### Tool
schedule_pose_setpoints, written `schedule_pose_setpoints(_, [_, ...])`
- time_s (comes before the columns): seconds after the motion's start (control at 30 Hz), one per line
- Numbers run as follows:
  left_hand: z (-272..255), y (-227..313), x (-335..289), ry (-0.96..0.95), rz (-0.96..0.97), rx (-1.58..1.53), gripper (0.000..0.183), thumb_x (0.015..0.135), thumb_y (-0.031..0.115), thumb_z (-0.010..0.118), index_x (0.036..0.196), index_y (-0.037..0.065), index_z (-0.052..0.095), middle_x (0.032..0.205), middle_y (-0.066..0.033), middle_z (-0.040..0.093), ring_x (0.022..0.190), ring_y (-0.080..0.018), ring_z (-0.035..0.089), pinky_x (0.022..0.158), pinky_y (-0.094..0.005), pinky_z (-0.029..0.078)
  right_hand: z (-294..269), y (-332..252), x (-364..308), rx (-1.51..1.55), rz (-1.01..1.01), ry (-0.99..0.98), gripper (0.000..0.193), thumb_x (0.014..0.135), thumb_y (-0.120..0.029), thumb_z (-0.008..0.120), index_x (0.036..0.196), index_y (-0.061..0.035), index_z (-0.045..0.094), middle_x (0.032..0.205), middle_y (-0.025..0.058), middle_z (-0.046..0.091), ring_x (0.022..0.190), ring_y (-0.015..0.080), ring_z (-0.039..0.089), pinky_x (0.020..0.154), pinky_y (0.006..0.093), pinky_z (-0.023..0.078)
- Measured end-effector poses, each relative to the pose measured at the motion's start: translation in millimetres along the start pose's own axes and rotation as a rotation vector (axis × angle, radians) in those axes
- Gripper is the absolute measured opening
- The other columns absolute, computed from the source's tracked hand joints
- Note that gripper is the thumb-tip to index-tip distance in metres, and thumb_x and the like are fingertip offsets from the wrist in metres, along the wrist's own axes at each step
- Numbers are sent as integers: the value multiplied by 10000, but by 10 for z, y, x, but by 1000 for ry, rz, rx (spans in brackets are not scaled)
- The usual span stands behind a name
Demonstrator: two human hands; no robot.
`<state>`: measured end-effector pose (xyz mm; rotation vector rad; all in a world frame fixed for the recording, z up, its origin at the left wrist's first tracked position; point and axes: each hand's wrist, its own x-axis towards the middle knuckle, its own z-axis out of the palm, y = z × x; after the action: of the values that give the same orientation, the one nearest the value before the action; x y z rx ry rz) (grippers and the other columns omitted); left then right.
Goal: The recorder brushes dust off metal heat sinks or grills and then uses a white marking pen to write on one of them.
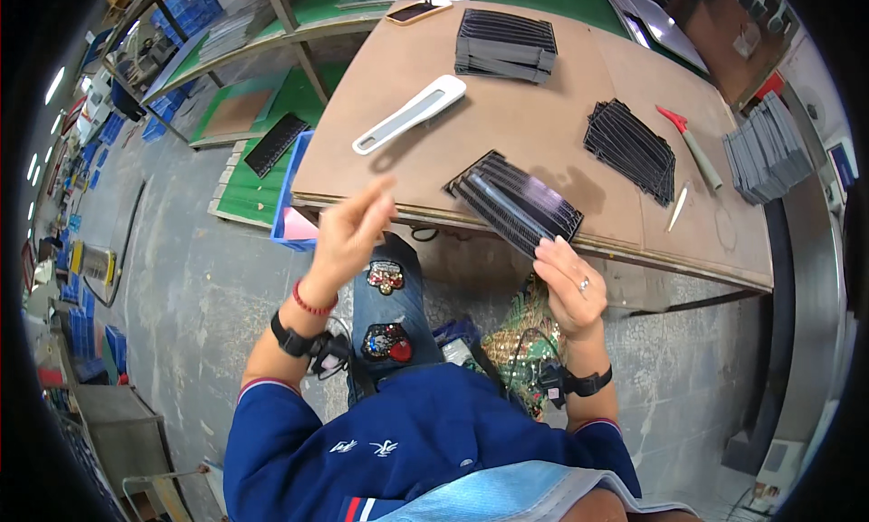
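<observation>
My right hand [572, 287] grips a black slotted panel [516, 201] by its near right corner. The panel is tilted at the front edge of the table [534, 114], and light glints off its ribs. Left of it, my left hand [351, 237] is raised in front of the table edge. Its fingertips are smeared by motion, and I see nothing in them. Beyond that hand lies a long white handle-shaped piece [412, 114] with a grey inset. A fanned stack of black slotted panels [631, 149] rests to the right, and a taller stack [505, 47] stands at the back.
A red-tipped tool [692, 146] and a thin white stick [678, 206] lie at the right, near a stack of grey pieces [768, 151]. A phone [418, 12] lies at the far left corner. Below the left edge is a blue bin [288, 196]; green shelving [312, 87] stands beyond.
</observation>
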<state>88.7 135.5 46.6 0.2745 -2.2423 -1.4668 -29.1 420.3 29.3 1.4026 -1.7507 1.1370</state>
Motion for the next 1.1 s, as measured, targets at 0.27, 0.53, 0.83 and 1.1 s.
schedule_pose_setpoints(0.27, [450,-255,-105,-417,-686,-934,517,979,411,461,1104,-78,576,969,-193,671,729,-226,688,487,-241,521,-177,-78,-294,190,57,-208,145,703,57,638,842,31,674,939,158,692,973,331,666,950,480,484])
schedule_pose_setpoints(0.53, [689,-368,-95,-392,-478,-732,260,954,199,554,965,-37,662,764,-65,676,537,-120,639,392,-180,452,-157,-46,-471,-135,280,-24,211,731,107,654,923,21,665,979,162,674,977,319,650,902,432,513])
schedule_pose_setpoints(0.83, [780,-339,-161,-304,-442,-680,241,947,173,569,996,-44,663,771,-45,676,531,-96,632,385,-171,428,-103,-10,-824,674,1212,276,206,920,-24,566,1096,78,600,874,129,677,703,180,678,670,300,568])
schedule_pose_setpoints(1.1, [802,-278,-155,-241,-462,-639,240,941,188,583,929,-38,660,713,-30,644,505,-96,620,374,-173,412,-74,33,-847,813,1183,266,172,906,-28,587,1042,73,613,727,97,655,597,160,659,692,342,588])
